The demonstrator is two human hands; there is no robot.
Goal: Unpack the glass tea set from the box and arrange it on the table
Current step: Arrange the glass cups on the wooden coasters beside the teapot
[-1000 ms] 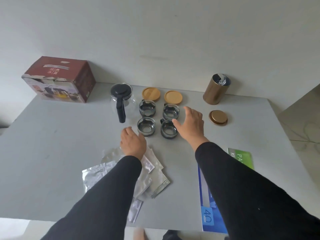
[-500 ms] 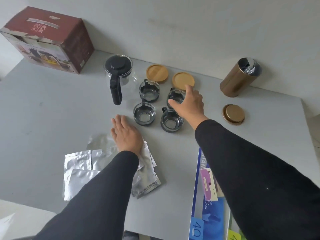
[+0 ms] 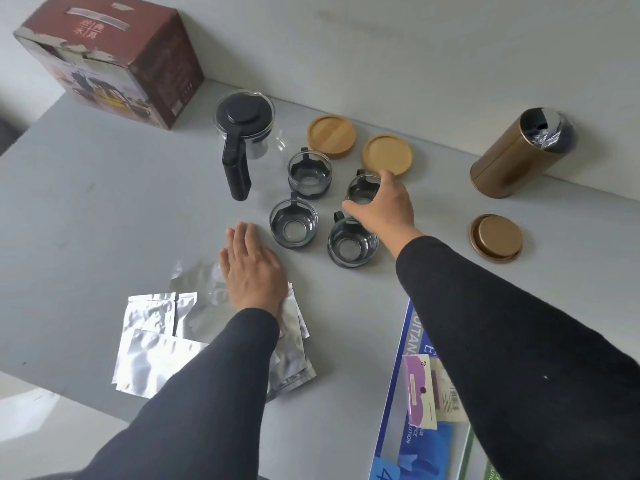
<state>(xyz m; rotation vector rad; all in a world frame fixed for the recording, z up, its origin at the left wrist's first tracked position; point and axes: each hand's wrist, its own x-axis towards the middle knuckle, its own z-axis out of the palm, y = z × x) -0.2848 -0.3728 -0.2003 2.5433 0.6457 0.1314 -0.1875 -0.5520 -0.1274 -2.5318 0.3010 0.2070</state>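
**Four glass cups grouped mid-worktop**

Left hand [image 3: 251, 271] lies flat, fingers straight, over foil packets [image 3: 152, 344]. Right hand [image 3: 382, 206] curls thumb and fingers round the far-right cup [image 3: 360, 190]. Teapot [image 3: 247, 133] stands far left of the cups; box [image 3: 110, 60] sits farthest left.

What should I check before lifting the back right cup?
1. Right hand on the back right cup: ok, thumb and fingers span its rim.
2. Grip closed firmly: cannot tell.
3. Neighbouring front right cup apart from it: cannot tell, the hand covers the gap.
4. Left hand out of the way: ok, flat on the foil pouches.
5. Teapot clear of the path: ok, it stands left of the cups.
6. Wooden coaster free: ok, nothing on it.
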